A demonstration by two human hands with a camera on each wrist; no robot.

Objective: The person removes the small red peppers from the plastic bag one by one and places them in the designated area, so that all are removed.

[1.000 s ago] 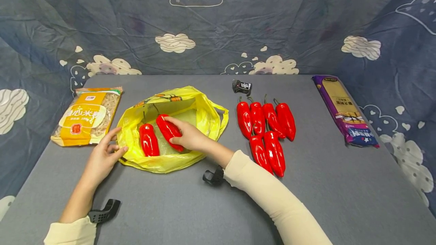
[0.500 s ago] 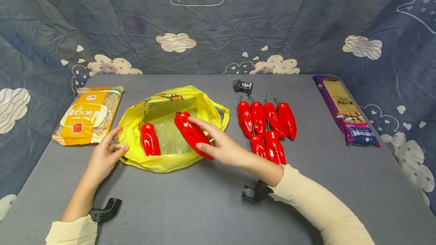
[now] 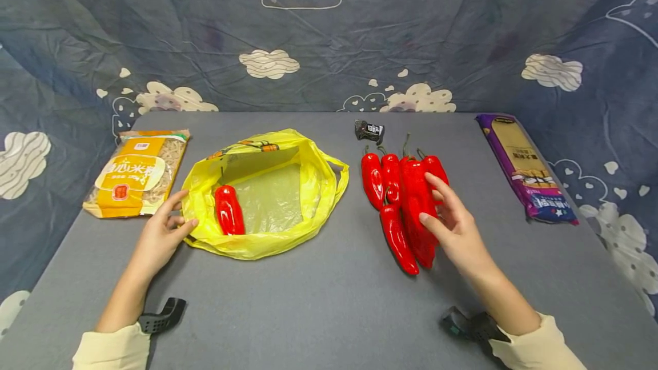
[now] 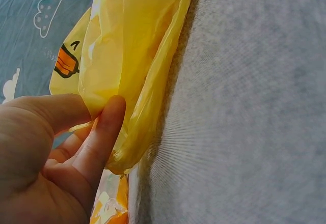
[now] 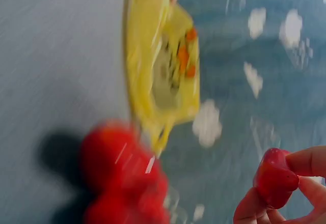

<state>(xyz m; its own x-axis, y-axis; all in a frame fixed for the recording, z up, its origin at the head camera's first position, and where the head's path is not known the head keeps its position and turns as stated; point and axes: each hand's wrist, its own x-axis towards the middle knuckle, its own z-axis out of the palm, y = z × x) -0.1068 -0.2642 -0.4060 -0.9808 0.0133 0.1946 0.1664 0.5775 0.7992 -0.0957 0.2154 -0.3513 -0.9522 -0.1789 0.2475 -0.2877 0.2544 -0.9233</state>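
Observation:
My left hand (image 3: 163, 237) pinches the left edge of a yellow plastic bag (image 3: 257, 247), its mouth held wide. Thumb and finger meet on the film in the left wrist view. Inside the bag, toward its left side, lies one red pepper (image 3: 229, 210). My right hand (image 3: 454, 233) holds another red pepper (image 3: 417, 204) between thumb and fingers, and it overlaps the group of red peppers (image 3: 394, 238) on the table's right half. In the right wrist view, the end of the held pepper (image 5: 275, 178) shows apart from the blurred peppers (image 5: 122, 173).
An orange noodle packet (image 3: 136, 176) lies left of the bag. Behind the pepper group sits a small black wrapped item (image 3: 369, 130). A purple packet (image 3: 526, 170) rests at the right, and a cloud-print cloth (image 3: 329, 44) hangs behind the grey table (image 3: 288, 307).
The right hand has carried a red pepper out of the bag and rightward, over the pepper group. My left hand stays at the bag's edge.

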